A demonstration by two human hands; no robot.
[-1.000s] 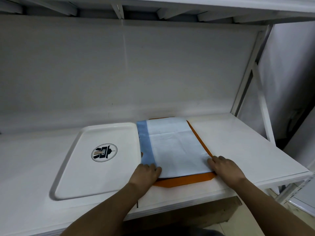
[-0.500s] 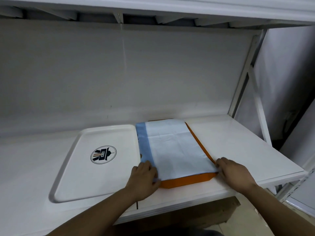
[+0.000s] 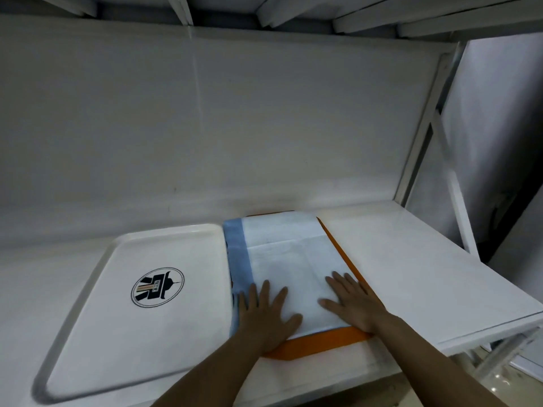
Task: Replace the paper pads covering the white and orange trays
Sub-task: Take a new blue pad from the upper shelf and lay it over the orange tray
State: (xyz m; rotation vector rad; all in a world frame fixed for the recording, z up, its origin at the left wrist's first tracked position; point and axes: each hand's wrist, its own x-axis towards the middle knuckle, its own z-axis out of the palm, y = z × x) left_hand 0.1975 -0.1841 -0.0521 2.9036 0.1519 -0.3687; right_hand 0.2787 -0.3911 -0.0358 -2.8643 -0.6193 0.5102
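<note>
Left hand [image 3: 266, 314] and right hand [image 3: 351, 304] shift from gripping near corners to lying flat, fingers straight and spread, on paper pad [image 3: 289, 259]. Orange tray [image 3: 320, 343] behind palms. White tray [image 3: 123, 292] left of fingers bare; pad there judged outstanding.

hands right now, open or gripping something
Left hand: open, fingers spread flat on the paper pad.
Right hand: open, flat on the same pad over the orange tray.

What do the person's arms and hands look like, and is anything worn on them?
Both forearms are bare as far as the picture shows; no sleeve is visible. The left hand and the right hand wear no gloves. I see no watch, ring or bracelet on them. The nails look short, though the picture is too soft to be sure.
</note>
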